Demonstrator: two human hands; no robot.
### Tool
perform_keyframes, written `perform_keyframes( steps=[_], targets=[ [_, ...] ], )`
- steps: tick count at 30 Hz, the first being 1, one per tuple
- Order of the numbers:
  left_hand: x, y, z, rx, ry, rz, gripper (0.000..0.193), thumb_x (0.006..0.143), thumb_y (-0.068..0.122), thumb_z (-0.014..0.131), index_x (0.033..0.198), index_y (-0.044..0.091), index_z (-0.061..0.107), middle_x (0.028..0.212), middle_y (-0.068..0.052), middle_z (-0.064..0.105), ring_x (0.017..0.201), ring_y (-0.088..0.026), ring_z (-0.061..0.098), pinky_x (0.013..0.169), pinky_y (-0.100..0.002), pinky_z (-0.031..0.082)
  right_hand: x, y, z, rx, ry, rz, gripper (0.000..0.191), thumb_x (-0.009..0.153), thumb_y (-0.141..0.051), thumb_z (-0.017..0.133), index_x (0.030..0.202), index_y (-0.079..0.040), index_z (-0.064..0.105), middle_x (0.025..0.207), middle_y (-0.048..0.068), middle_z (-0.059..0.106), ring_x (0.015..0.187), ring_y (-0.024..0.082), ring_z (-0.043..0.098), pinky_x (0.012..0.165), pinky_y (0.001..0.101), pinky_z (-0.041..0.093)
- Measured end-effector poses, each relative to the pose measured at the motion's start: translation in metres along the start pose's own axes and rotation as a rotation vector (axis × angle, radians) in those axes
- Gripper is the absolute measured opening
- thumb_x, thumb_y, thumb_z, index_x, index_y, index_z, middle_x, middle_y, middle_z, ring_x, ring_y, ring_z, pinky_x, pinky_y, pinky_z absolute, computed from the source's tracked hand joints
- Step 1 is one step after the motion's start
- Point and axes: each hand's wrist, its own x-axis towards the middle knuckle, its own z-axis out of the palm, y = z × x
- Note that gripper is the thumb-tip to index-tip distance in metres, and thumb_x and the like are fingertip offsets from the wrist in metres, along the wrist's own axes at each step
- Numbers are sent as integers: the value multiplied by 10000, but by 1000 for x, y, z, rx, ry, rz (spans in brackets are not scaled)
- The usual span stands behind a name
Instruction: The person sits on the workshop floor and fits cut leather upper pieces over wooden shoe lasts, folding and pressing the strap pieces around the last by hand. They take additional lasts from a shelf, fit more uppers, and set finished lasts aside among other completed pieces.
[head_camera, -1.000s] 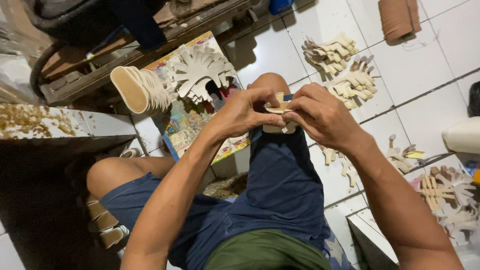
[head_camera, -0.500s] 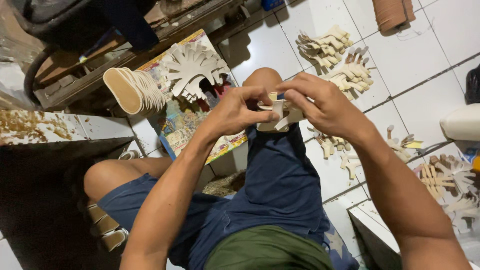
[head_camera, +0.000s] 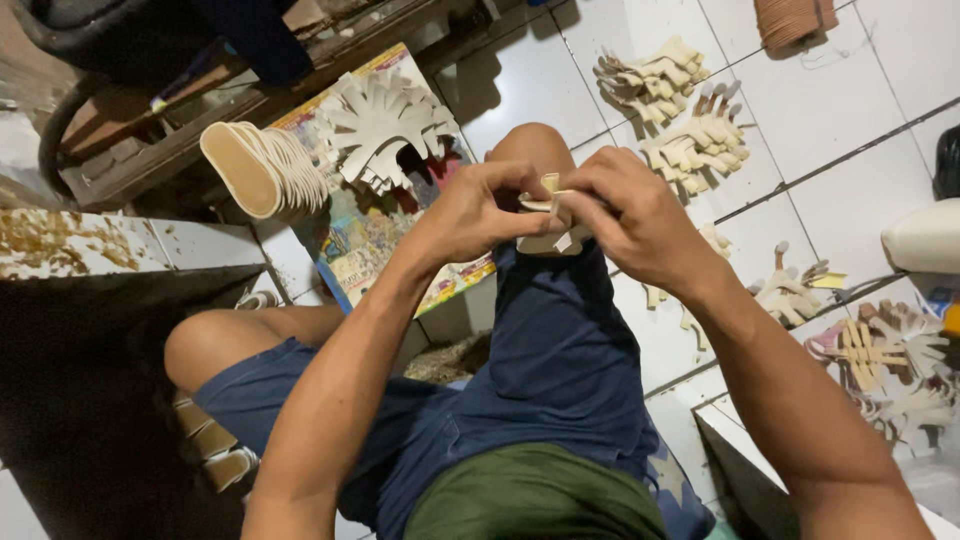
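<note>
In the head view, the left hand (head_camera: 478, 212) and the right hand (head_camera: 630, 215) meet above the raised knee (head_camera: 530, 148), and both pinch a small cream strap piece (head_camera: 552, 215) between them. The fingers of each hand are curled together and clamped on that piece, the left thumb pressing against its near edge. The hands cover most of it, so its full shape cannot be made out.

On the white tiled floor (head_camera: 850, 110) past the knee lie two piles of cream cut straps (head_camera: 655, 75), one just beyond the other (head_camera: 695, 140). More loose strap parts (head_camera: 790, 290) lie to the right of the right forearm, and a woven pinkish upper (head_camera: 865, 350) sits nearer the right edge. To the left, a stack of beige insoles (head_camera: 262, 170) leans beside a fan of pale star-shaped cutouts (head_camera: 385, 125), both resting on a colourful printed sheet (head_camera: 360, 245).

A brown roll (head_camera: 795, 18) is cut off by the top edge. A white rounded object (head_camera: 925, 235) at the right edge is only partly in view and hard to identify. The dark blue shorts (head_camera: 560, 350) and a green shirt hem (head_camera: 535, 495) fill the lower middle, hiding the floor beneath.
</note>
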Motion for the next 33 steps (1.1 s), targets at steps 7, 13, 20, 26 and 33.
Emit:
perform_keyframes(
  steps=[7, 13, 20, 26, 33],
  targets=[
    [-21, -21, 38, -704, 527, -8, 213, 873, 83, 808, 981, 38, 630, 871, -71, 679, 692, -131, 573, 594, -280, 412, -36, -16, 37, 457, 789, 287, 198, 1157, -34, 601, 1341, 21, 553, 1178, 80, 619, 1009, 148, 583, 927, 274, 501],
    [-56, -10, 97, -776, 588, 300, 228, 910, 73, 772, 1054, 50, 597, 1252, -89, 617, 1104, -158, 607, 1002, -313, 509, -50, -41, 91, 798, 713, 258, 474, 1023, -55, 679, 1448, 3, 477, 1364, 82, 574, 1266, 158, 574, 1116, 293, 489],
    [-98, 5, 71, -1062, 546, 224, 683, 821, 139, 842, 1402, 36, 498, 1314, -153, 597, 1207, -233, 637, 1071, -375, 517, -45, -48, 50, 124, 353, -101, 589, 758, -29, 872, 1298, 2, 638, 1277, 120, 625, 1168, 254, 619, 1011, 342, 525],
    [-114, 0, 85, -886, 585, 298, 630, 842, 94, 890, 1356, -49, 555, 1219, -132, 680, 1127, -235, 673, 1038, -380, 532, -48, -63, 53, -6, 316, -299, 565, 733, -38, 912, 1242, -60, 668, 1270, 122, 657, 1175, 310, 639, 1013, 406, 559],
    [-115, 5, 87, -912, 602, 279, 572, 822, 65, 871, 1302, -37, 576, 1148, -118, 691, 1060, -225, 678, 987, -371, 540, -53, -58, 54, 201, 236, -194, 653, 629, -160, 932, 1217, -12, 691, 1283, 157, 621, 1179, 296, 615, 992, 401, 528]
  ],
)
